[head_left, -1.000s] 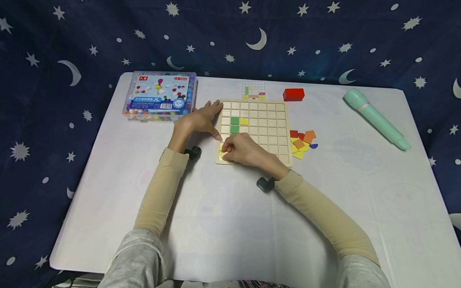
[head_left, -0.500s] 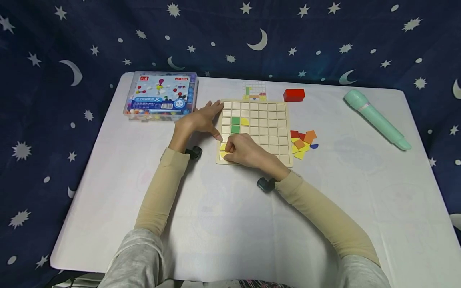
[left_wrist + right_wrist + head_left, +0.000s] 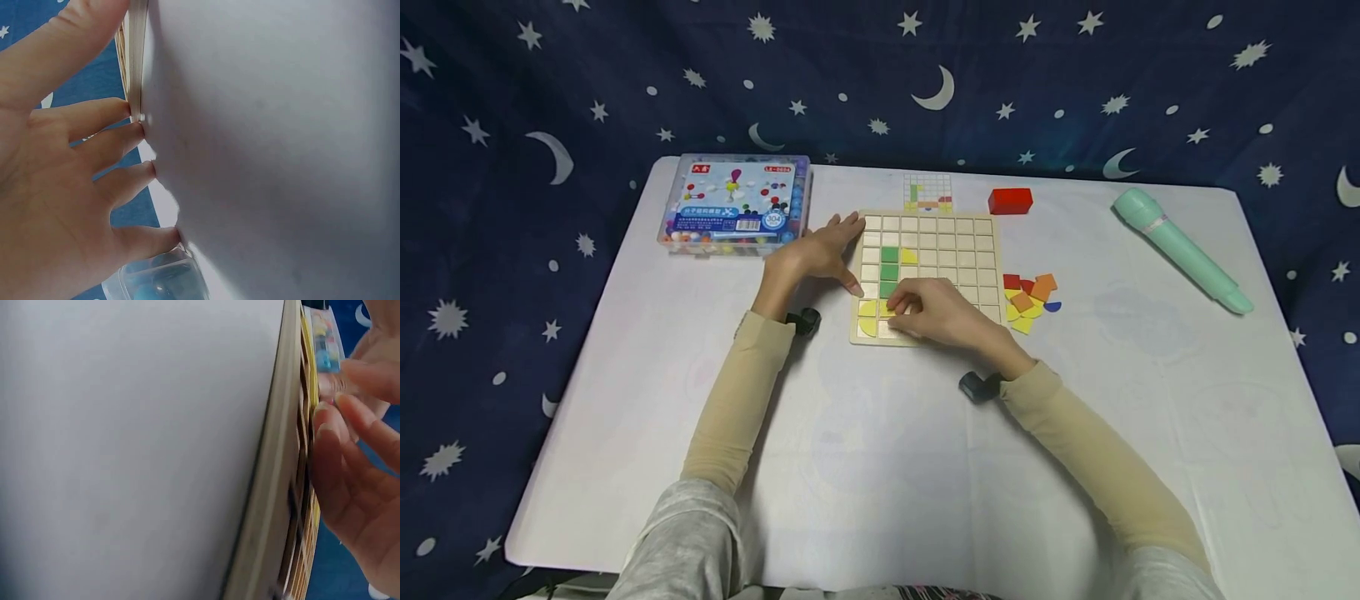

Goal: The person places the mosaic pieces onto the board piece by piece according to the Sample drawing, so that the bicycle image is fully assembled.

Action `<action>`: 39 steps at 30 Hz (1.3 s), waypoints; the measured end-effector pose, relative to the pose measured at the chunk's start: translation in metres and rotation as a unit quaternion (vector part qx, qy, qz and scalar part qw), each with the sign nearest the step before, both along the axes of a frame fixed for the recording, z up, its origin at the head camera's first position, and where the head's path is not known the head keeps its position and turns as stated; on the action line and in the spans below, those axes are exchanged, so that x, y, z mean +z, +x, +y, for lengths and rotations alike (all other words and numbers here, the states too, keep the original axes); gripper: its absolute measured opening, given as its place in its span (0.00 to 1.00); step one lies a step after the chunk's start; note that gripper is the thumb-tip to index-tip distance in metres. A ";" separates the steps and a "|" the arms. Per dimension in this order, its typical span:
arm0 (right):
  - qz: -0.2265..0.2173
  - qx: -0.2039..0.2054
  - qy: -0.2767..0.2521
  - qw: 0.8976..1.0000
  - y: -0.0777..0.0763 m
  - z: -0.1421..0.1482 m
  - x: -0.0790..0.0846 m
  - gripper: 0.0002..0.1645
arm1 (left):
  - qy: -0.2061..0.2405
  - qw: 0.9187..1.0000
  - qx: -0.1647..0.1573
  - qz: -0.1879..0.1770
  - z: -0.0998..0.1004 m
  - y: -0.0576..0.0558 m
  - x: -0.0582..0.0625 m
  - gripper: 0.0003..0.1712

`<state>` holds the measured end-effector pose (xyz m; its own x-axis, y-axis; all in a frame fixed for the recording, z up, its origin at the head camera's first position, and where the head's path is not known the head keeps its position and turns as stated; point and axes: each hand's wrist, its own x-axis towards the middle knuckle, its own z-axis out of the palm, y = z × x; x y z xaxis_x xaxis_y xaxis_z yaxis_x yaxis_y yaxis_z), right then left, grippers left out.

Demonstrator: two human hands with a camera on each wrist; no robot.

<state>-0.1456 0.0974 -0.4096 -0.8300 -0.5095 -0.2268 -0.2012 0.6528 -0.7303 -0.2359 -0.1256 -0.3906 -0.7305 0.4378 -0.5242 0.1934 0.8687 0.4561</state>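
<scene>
A wooden grid board point(image 3: 958, 287) lies flat in the middle of the table. Three green square tiles point(image 3: 889, 272) form a column in it. A yellow tile point(image 3: 908, 257) sits to the right of the top green one, and yellow curved-edge tiles point(image 3: 867, 327) fill cells at the lower left corner. My left hand point(image 3: 820, 252), fingers spread, rests along the board's left edge with the thumb at the frame. Over the lower left cells, my right hand point(image 3: 943, 312) has its fingertips loosely bent and apart beside a yellow tile point(image 3: 886, 307). No piece shows between them.
Loose red, orange, yellow and blue tiles point(image 3: 1030, 300) lie right of the board. Behind it are a printed pattern card point(image 3: 928, 190) and a red block point(image 3: 1011, 201). A clear box of colored beads point(image 3: 733, 204) stands back left, a mint-green microphone-shaped object point(image 3: 1183, 250) right.
My right hand has shifted a little to the right, off the lower left yellow tiles, exposing them and the lowest green tile. Its fingers have loosened. My left hand has stayed put.
</scene>
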 end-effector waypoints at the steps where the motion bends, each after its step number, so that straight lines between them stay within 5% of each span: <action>1: 0.000 -0.003 -0.003 1.000 0.000 0.004 0.000 0.13 | 0.000 1.000 0.000 0.000 0.000 0.000 0.000 0.72; 15: -0.017 -0.075 -0.019 0.997 0.001 0.066 0.004 0.12 | -0.006 1.000 0.006 0.004 0.002 0.001 -0.002 0.73; 39: -0.002 -0.201 0.043 0.979 -0.003 0.149 0.000 0.15 | -0.009 1.000 0.008 0.001 0.002 0.001 -0.002 0.72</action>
